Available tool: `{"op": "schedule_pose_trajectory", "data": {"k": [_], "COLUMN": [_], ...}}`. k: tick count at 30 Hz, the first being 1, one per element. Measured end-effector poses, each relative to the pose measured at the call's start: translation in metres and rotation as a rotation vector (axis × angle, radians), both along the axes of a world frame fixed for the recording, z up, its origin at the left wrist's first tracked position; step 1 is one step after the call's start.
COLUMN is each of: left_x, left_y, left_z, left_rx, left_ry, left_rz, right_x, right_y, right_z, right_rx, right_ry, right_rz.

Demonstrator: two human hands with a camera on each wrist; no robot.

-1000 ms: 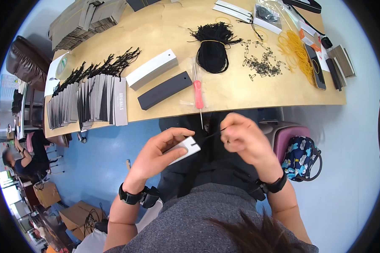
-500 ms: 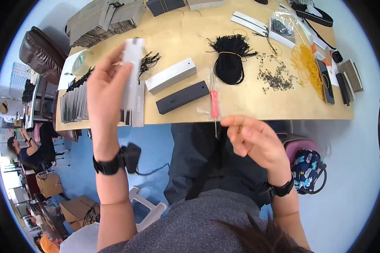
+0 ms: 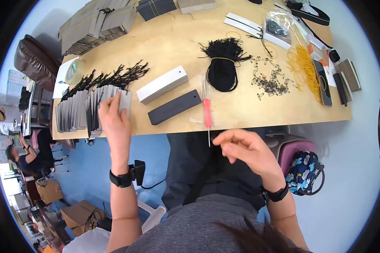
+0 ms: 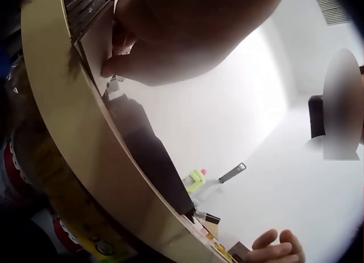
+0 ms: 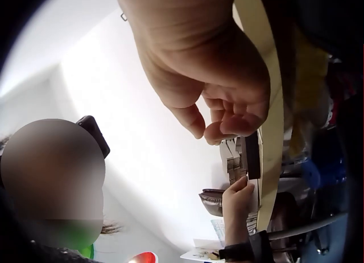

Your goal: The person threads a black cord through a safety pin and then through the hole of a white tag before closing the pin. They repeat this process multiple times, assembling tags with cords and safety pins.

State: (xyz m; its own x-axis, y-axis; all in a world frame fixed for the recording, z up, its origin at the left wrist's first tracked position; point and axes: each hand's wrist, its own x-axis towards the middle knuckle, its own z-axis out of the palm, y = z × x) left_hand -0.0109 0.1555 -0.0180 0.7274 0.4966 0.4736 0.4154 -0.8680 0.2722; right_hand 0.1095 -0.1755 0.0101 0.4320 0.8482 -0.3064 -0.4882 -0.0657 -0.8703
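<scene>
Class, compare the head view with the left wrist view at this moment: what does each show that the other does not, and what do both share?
Only the head view: the patterned bag, the tape roll and the scattered metal clips.

Only the left wrist view: a slatted vent.

Both: the left hand touching the end of the row of cards, the right hand apart from it, and the table.
</scene>
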Motion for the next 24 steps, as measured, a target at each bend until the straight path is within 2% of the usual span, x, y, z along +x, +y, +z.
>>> {"op": "schedule_pose_trajectory", "data": {"k": [2, 3, 4, 6, 7, 9, 11, 14, 16, 17, 19, 21, 22, 23, 24], "left_x": [0.002, 0.001, 0.001, 0.000, 0.001, 0.002, 0.002, 0.001, 0.001, 0.001, 0.002, 0.004, 0.010, 0.014, 0.020], "left_y": [0.008, 0.015, 0.022, 0.037, 0.040, 0.041, 0.041, 0.031, 0.008, -0.008, -0.049, -0.090, -0.113, -0.122, -0.129], "left_z": [0.005, 0.003, 0.002, 0.001, 0.002, 0.009, 0.013, 0.018, 0.028, 0.033, 0.044, 0.046, 0.054, 0.054, 0.053], "left_rx": [-0.075, -0.071, -0.064, -0.128, -0.188, -0.215, -0.240, -0.207, -0.025, -0.029, -0.273, -0.789, -1.161, -1.332, -1.334], "left_ry": [-0.029, -0.020, -0.011, -0.025, -0.036, -0.011, 0.015, 0.013, -0.176, -0.175, -0.243, -0.137, -0.122, 0.017, 0.015], "left_rz": [0.000, 0.017, 0.036, 0.042, 0.051, 0.047, 0.043, 0.026, 0.030, 0.029, -0.202, -0.397, -0.365, -0.430, -0.430], "right_x": [0.008, 0.015, 0.022, 0.037, 0.044, 0.055, 0.061, 0.067, 0.068, 0.065, 0.060, 0.055, 0.052, 0.048, 0.042], "right_y": [0.007, 0.011, 0.016, 0.028, 0.033, 0.043, 0.056, 0.063, 0.063, 0.061, 0.057, 0.051, 0.049, 0.045, 0.042], "right_z": [-0.001, -0.008, -0.011, -0.014, -0.016, -0.023, -0.029, -0.041, -0.041, -0.039, -0.035, -0.030, -0.027, -0.024, -0.020], "right_rx": [-0.115, -0.146, -0.152, -0.297, -0.298, -0.354, -0.373, -0.407, -0.423, -0.410, -0.401, -0.380, -0.379, -0.328, -0.277], "right_ry": [-0.333, -0.628, -0.629, -1.182, -1.186, -1.379, -1.451, -1.544, -1.568, -1.555, -1.542, -1.572, -1.575, -1.626, -1.675], "right_rz": [-0.145, -0.242, -0.245, -0.452, -0.453, -0.479, -0.496, -0.511, -0.510, -0.539, -0.561, -0.573, -0.568, -0.574, -0.580]}}
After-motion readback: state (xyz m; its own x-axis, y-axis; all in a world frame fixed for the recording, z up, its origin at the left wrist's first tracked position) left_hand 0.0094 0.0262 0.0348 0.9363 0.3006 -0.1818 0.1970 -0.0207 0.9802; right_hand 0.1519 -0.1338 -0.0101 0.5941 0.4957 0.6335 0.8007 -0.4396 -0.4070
